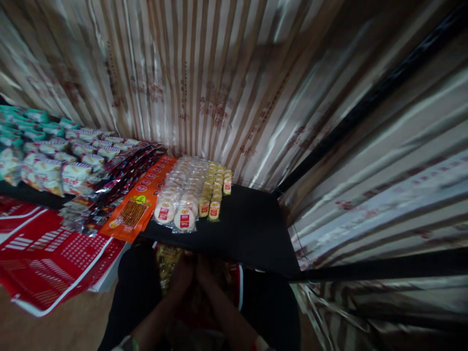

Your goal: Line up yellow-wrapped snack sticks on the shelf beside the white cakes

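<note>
Both my hands are low in the view, close together below the near edge of the black table (248, 229). My left hand (182, 277) and my right hand (204, 274) reach into a dark container with a red and white edge (239, 287) that holds gold-coloured packets (168, 261). The fingers are in shadow and blurred, so their grip does not show. On the table just beyond them lie rows of round white cracker packets (181, 197) and small yellow packets (215, 190).
Further left on the table are rows of orange packets (141, 202), dark red packets (109, 187), white-and-orange bags (47, 170) and teal packets (22, 122). Red printed sheets (47, 253) lie at the left. A striped shiny curtain (219, 73) closes in the back and right.
</note>
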Demonstrator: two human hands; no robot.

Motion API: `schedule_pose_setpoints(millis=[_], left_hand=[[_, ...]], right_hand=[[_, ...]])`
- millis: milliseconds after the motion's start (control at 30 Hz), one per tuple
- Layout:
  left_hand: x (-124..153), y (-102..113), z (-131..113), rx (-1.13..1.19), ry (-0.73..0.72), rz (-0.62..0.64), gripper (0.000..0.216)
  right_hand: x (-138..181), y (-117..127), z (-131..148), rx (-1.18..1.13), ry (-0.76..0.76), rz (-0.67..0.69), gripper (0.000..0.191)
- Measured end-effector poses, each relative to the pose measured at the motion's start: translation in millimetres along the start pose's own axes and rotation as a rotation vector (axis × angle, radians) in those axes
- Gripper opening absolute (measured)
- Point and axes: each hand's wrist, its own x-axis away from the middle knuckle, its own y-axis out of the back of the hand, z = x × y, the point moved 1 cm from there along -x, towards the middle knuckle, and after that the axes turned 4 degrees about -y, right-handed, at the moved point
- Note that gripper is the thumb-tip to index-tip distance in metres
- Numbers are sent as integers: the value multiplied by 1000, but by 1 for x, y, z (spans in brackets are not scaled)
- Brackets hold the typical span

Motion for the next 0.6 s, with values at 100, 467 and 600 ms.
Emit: schedule_pose_setpoints(millis=[100,467,600], left_hand=[[3,-2,3,49,-92,-64,43],[54,-12,25,103,-178,-295,39],[80,-8,16,89,-265,-323,44]], right_hand=[[4,5,5,101,43,-31,33],[55,37,25,20,165,59,25],[79,54,33,-54,183,62,30]])
